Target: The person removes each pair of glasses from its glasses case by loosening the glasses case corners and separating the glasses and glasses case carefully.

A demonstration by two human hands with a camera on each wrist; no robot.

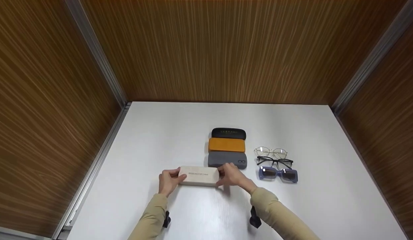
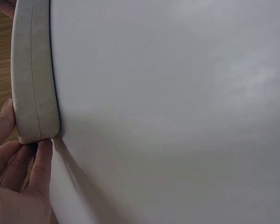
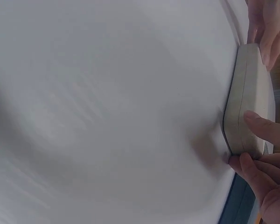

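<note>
A cream glasses case (image 1: pixel 199 176) lies shut on the white table (image 1: pixel 160 140), near its front middle. My left hand (image 1: pixel 169 180) grips the case's left end and my right hand (image 1: pixel 231 176) grips its right end. In the left wrist view the cream case (image 2: pixel 33 74) rests flat on the table with my fingers (image 2: pixel 39 165) at its end. In the right wrist view the case (image 3: pixel 245 102) has my thumb (image 3: pixel 266 130) curled over its side, and the other hand's fingers (image 3: pixel 266 28) hold the far end.
Behind the cream case sit three shut cases in a row: grey (image 1: pixel 227 159), orange (image 1: pixel 226 145), black (image 1: pixel 228 133). To their right lie thin metal glasses (image 1: pixel 270 152), black-framed glasses (image 1: pixel 274 162) and blue sunglasses (image 1: pixel 278 174). Wood-grain walls (image 1: pixel 226 50) enclose the table.
</note>
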